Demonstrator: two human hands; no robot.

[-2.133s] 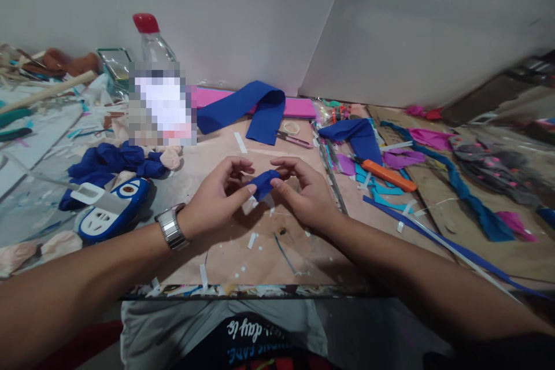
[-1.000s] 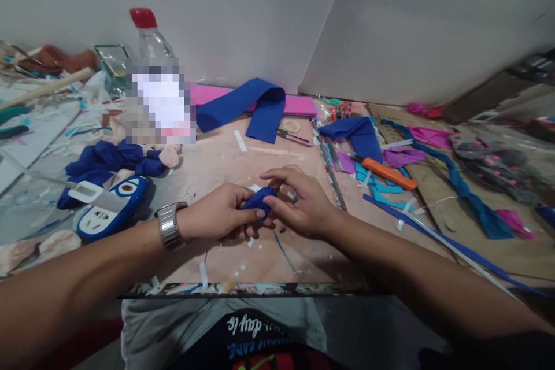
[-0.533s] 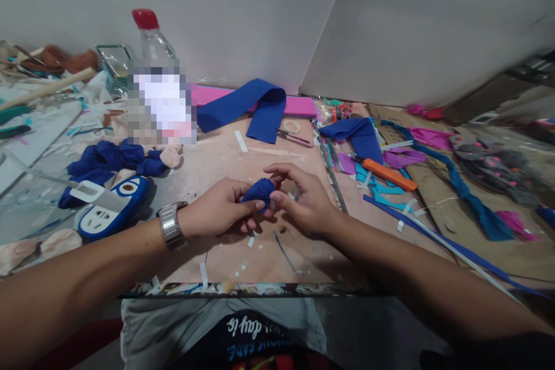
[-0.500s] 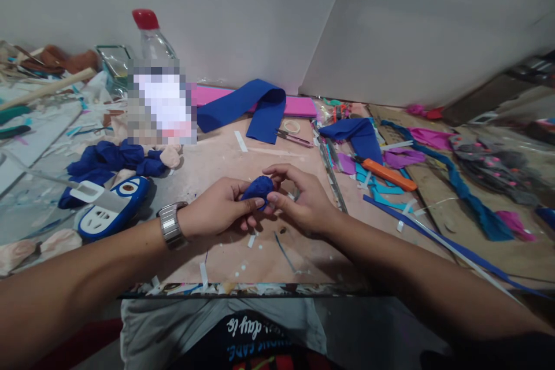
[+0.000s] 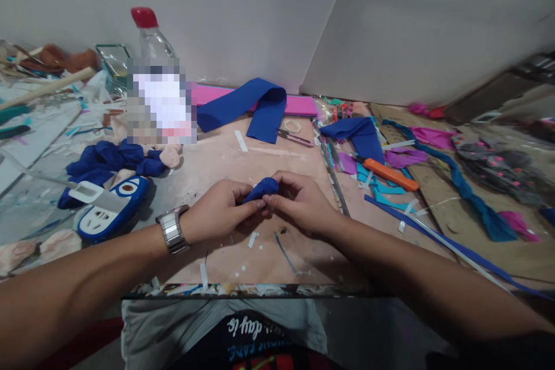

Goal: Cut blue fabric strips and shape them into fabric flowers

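Observation:
Between my two hands, above the middle of the table, is a small rolled piece of blue crepe paper (image 5: 262,187). My left hand (image 5: 225,208), below a metal watch (image 5: 173,230), pinches it from the left with thumb and fingers. From the right, my right hand (image 5: 303,202) grips its other end, the thumb near my left thumb. The undersides of both hands and the lower part of the piece are hidden. Beyond them lies a folded strip of blue crepe paper (image 5: 264,101), with small scissors (image 5: 295,137) and a tape roll (image 5: 291,125) beside it.
At left lie a blue-and-white power strip (image 5: 113,208) with a plug in it and several crumpled blue pieces (image 5: 108,159). A bottle with a red cap (image 5: 145,17) stands behind. An orange utility knife (image 5: 387,173) and paper scraps lie at right. The table edge (image 5: 260,290) runs near my body.
My right hand's fingers have closed in on the blue piece from a looser, more open pose. The piece has tilted and shifted slightly to the right.

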